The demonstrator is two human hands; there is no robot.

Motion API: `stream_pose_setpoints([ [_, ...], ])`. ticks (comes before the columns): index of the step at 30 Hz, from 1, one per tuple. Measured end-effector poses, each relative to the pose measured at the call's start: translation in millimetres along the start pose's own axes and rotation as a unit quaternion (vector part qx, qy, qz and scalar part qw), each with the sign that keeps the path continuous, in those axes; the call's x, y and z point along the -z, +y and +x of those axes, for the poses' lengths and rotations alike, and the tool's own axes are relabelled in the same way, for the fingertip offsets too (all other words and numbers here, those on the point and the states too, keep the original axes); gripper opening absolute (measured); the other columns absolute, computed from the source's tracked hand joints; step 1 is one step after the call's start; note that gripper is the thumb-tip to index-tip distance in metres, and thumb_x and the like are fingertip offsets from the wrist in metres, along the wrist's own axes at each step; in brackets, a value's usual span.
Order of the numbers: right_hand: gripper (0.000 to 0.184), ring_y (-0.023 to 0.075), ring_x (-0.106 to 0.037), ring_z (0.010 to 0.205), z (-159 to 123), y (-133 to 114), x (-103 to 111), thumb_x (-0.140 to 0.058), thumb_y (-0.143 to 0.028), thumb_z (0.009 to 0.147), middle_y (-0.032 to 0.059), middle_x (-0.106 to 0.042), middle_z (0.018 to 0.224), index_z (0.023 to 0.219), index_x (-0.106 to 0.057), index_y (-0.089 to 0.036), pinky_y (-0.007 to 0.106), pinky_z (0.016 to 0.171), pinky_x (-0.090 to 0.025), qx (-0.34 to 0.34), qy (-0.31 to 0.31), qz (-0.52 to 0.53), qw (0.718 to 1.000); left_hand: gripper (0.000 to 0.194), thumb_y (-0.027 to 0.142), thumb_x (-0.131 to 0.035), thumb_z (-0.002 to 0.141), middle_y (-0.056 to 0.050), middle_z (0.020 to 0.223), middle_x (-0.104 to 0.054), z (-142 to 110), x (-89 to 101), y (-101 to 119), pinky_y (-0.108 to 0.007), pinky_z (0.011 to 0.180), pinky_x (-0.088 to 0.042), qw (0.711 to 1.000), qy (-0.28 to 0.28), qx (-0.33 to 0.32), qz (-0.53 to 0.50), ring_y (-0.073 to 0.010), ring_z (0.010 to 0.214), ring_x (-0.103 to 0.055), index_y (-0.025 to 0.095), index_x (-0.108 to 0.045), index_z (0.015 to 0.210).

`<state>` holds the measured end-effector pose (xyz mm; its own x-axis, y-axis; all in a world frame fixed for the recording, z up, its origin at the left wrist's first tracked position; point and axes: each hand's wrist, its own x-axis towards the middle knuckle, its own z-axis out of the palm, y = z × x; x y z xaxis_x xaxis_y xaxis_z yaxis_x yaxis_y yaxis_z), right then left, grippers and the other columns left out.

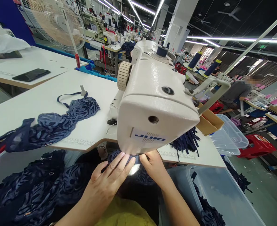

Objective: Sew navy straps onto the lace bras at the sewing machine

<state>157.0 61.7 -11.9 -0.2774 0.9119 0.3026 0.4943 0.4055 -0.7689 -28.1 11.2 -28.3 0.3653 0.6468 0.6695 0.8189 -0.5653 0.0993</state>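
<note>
A navy lace bra (137,160) lies partly under the head of a white sewing machine (150,103); the needle area is hidden behind the machine head. My left hand (112,174) rests on the fabric, fingers stretched out and thumb apart. Opposite it, my right hand (154,164) pinches the fabric's edge between curled fingers and thumb. Light shines on the cloth between both hands. On the tabletop to the left sits another navy lace bra (58,125), its strap trailing over the near edge.
Piled navy bras (39,188) lie at lower left. Navy straps (187,141) rest right of the machine, near a cardboard box (209,121). A clear plastic bin (220,188) stands at lower right. A phone (32,75) and a fan (58,23) are left; a person (235,92) works at right.
</note>
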Motion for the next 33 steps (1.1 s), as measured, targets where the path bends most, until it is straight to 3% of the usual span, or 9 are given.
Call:
stream_pose_setpoints([
  [12,0.019,0.0154,-0.057,0.090,-2,-2,1,-0.042,-0.015,0.091,0.0030,-0.057,0.093,0.081,-0.058,-0.020,0.026,0.084,-0.043,-0.017,-0.018,-0.012,1.000,0.045,0.021,-0.024,0.102,0.001,0.122,-0.068,0,1.1,-1,-0.030,0.096,-0.027,0.999,0.003,0.025,-0.037,-0.0139,0.109,-0.062,0.035,-0.038,0.142],
  [23,0.024,0.0180,-0.055,0.105,-3,-2,-5,-0.039,-0.015,0.093,0.0061,-0.055,0.108,0.089,-0.062,-0.021,0.030,0.095,-0.041,-0.011,-0.006,0.028,1.000,0.043,0.024,-0.024,0.102,-0.002,0.129,-0.063,-9,-0.5,-7,-0.033,0.106,-0.022,0.998,-0.013,0.023,-0.056,-0.0148,0.116,-0.058,0.032,-0.036,0.143],
  [28,0.025,0.0170,-0.053,0.103,-5,-5,-8,-0.038,-0.015,0.094,0.0039,-0.057,0.107,0.101,-0.060,-0.023,0.031,0.094,-0.041,0.008,0.030,0.036,0.999,0.044,0.024,-0.024,0.102,-0.003,0.129,-0.063,-8,-0.8,-6,-0.033,0.107,-0.023,0.999,-0.009,0.011,-0.051,-0.0151,0.119,-0.055,0.031,-0.035,0.144],
  [33,0.013,0.0176,-0.054,0.093,-11,-1,-12,-0.046,-0.019,0.091,0.0034,-0.057,0.098,0.100,-0.054,-0.022,0.032,0.086,-0.044,-0.040,0.102,0.043,0.993,0.043,0.023,-0.027,0.101,-0.004,0.128,-0.063,-6,-3.1,-6,-0.034,0.107,-0.024,0.999,-0.012,-0.016,-0.046,-0.0177,0.122,-0.051,0.027,-0.038,0.143],
])
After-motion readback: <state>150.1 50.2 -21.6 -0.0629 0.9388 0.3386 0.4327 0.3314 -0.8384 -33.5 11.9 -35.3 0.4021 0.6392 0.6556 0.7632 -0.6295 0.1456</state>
